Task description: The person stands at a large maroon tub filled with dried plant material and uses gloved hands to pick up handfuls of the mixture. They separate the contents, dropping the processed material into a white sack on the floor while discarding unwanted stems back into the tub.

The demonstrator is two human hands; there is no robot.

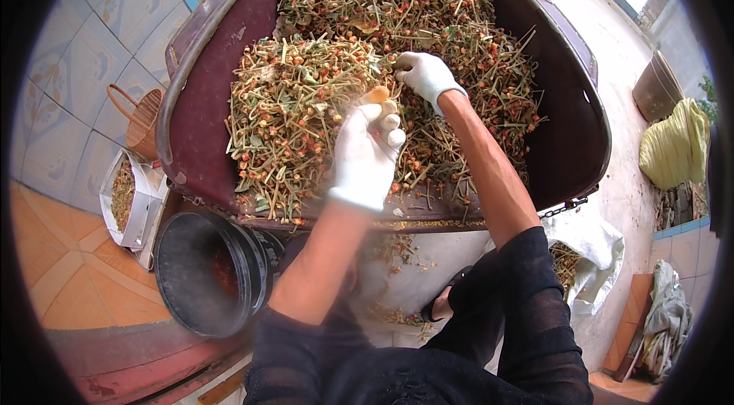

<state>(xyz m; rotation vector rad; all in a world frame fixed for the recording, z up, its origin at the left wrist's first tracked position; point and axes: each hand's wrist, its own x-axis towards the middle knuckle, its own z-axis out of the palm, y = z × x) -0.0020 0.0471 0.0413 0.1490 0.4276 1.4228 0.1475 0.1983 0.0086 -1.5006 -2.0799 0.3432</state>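
since it could spill, the stem pile (pixel 283 122) sits inside a dark red bin (pixel 197 99) with tall sides; over it the left hand (pixel 367 146) curls its fingers and the right hand (pixel 427 76) bends its fingers, but i can't tell if either pinches anything.

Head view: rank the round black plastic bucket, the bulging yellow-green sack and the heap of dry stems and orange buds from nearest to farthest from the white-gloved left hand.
1. Stem heap: right by the left hand.
2. Black bucket: lower left, outside the maroon container.
3. Yellow-green sack: far right, beyond the container.
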